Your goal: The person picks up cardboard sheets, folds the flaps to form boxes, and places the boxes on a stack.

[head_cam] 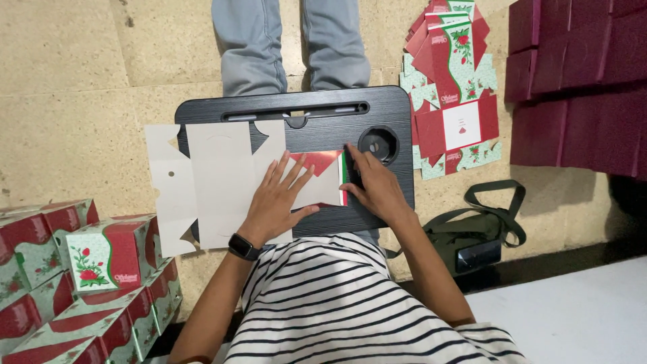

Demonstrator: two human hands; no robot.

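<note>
A flat die-cut cardboard box blank (pixel 216 182) lies plain side up across a small black lap table (pixel 391 114). Its right end is folded over, showing a red, green and white printed flap (pixel 322 162). My left hand (pixel 276 199), with a black watch on the wrist, lies flat on the blank with fingers spread. At the fold's right edge my right hand (pixel 374 185) presses down with its fingertips on the printed flap. Neither hand grips anything.
Folded red and green rose-printed boxes (pixel 101 263) are stacked at the lower left. A pile of flat printed blanks (pixel 451 87) lies on the floor to the right of the table, with maroon panels (pixel 579 87) beyond. A dark green bag (pixel 475 236) rests at my right. Another person's grey-trousered legs (pixel 290 40) stand behind the table.
</note>
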